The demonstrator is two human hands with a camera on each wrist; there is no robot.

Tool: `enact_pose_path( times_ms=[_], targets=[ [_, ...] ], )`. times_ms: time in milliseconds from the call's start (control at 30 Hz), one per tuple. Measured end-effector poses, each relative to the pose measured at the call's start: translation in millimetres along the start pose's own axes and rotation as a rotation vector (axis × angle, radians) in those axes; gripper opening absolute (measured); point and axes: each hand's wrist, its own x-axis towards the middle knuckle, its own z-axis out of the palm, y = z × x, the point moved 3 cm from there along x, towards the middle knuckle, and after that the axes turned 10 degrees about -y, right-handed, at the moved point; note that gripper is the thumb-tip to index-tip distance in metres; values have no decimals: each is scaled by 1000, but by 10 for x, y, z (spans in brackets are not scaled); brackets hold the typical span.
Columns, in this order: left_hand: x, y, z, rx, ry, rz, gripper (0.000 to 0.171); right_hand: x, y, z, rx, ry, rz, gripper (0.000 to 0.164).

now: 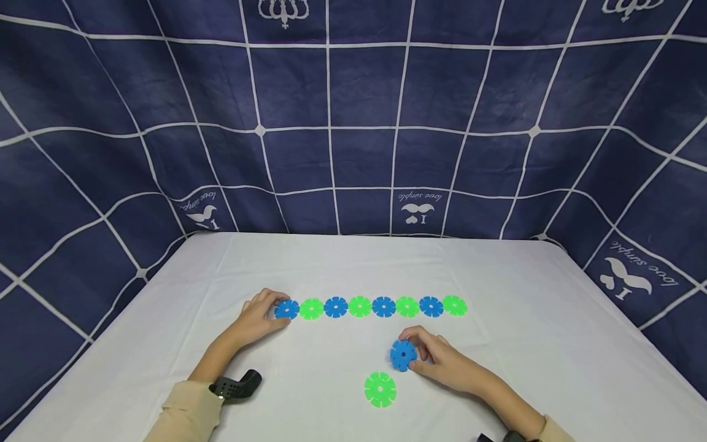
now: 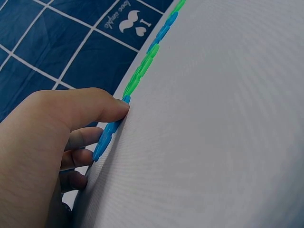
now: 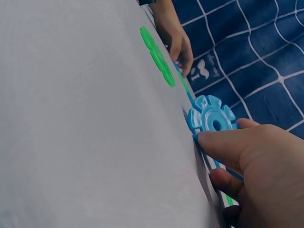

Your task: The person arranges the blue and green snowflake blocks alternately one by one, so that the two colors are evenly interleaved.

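Observation:
A row of notched plastic interlocking discs, blue and green by turns, lies across the table. At its left end my left hand (image 1: 256, 316) grips the edge of a blue disc (image 1: 287, 309), thumb on the near side and fingers on the far side. In the left wrist view the thumb (image 2: 111, 107) lies against that disc's edge. My right hand (image 1: 442, 362) pinches another blue disc (image 1: 404, 355), nearer to me than the row. This disc is tilted up in the right wrist view. A loose green disc (image 1: 380, 389) lies flat to the left of the right hand, close to me.
The white-covered table (image 1: 326, 258) ends at a dark blue curtain (image 1: 359, 159) with white lines, which also hangs along both sides. A green disc (image 1: 455, 306) forms the row's right end. A black band (image 1: 237, 387) sits on the left wrist.

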Motion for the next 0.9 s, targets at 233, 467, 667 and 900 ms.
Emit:
enact_pose_path(
  times_ms=[233, 467, 667, 900],
  targets=[
    [-3, 1, 2, -1, -2, 2, 46, -10, 25, -68, 78, -26, 35, 35],
    [-3, 6, 2, 2, 0, -1, 46, -27, 50, -176, 86, 50, 35, 36],
    [-3, 5, 3, 0, -2, 0, 46, -54, 127, -311, 90, 118, 61, 35],
    [-3, 3, -3, -2, -5, 1, 46, -135, 268, -509, 115, 222, 107, 33]
  ],
)
